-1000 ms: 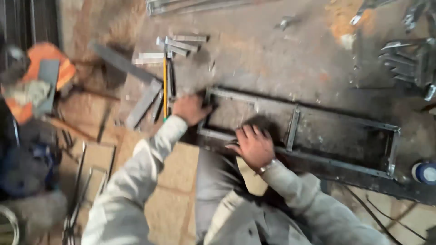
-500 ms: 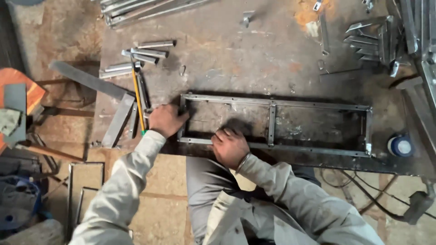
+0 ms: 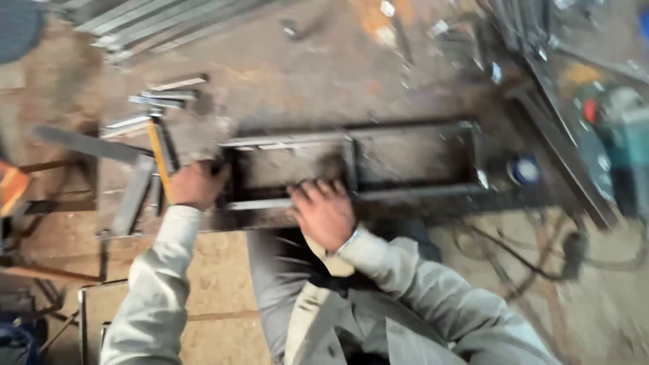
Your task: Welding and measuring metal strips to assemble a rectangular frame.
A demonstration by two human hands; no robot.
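Far left: an orange-topped stool or stand (image 3: 12, 186) is seen at the frame edge, only partly in view

Left of centre: a flat grey steel bar (image 3: 88, 144) is laid slantwise over the edge of the worn, rust-stained metal surface (image 3: 291, 81). Short cut lengths of grey steel section (image 3: 159, 101) are gathered beside it, probably set aside as offcuts or spare pieces. A yellow-shafted pencil or marker (image 3: 159, 159) lies among them, close to hand

Left hand (image 3: 195, 184): placed at the left end of the long rectangular frame of dark welded steel tube (image 3: 351, 159), which lies flat on the surface directly in front of the person. The grip appears closed round the frame's near-left corner, fingers curled over the end member; the picture is blurred, so how tightly it is closed cannot be told. Judged to be holding that end steady

Right hand (image 3: 323, 211): laid on the frame's near rail, just left of the central cross-member. Fingers are spread and bent over the rail, palm down; pressing rather than a full clasp, as far as can be seen. The frame is thus held at two points along its near-left part, which would keep it from sliding

Right of the frame: a small round blue and white object (image 3: 524, 169) stands just beyond the far end. Farther right, a green-bodied power tool (image 3: 618, 122) rests at the edge, and dark cables (image 3: 527, 260) trail on the floor below
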